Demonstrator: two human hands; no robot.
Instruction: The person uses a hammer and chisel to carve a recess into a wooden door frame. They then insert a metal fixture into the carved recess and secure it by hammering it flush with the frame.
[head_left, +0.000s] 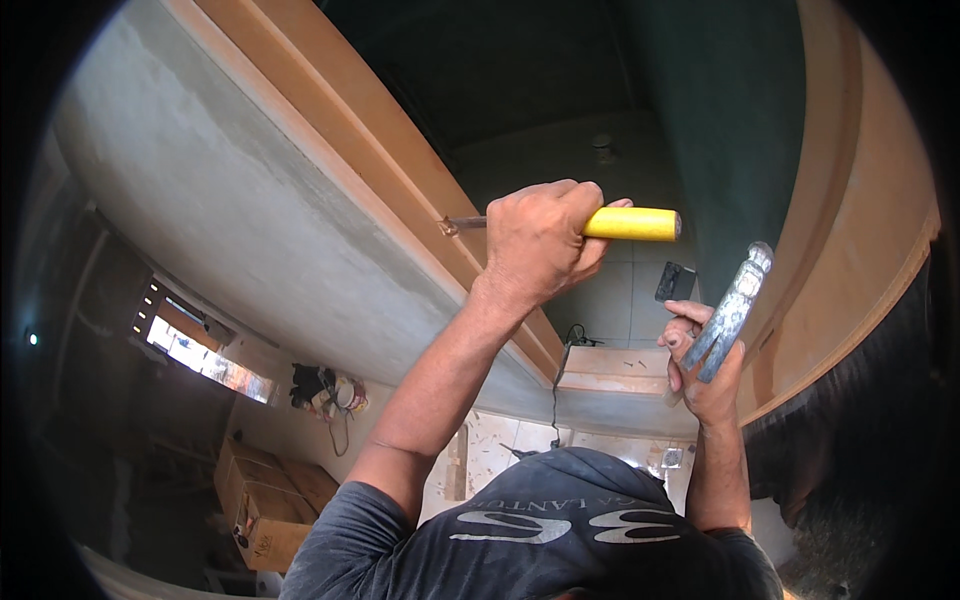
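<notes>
The left hand (540,240) is wrapped firmly around a chisel (635,224), its yellow handle jutting out right of the fist and its blade reaching left to a notch in the wooden frame (380,150). The right hand (712,385) grasps a hammer (735,308), metal head just apart from the chisel's handle end.
</notes>
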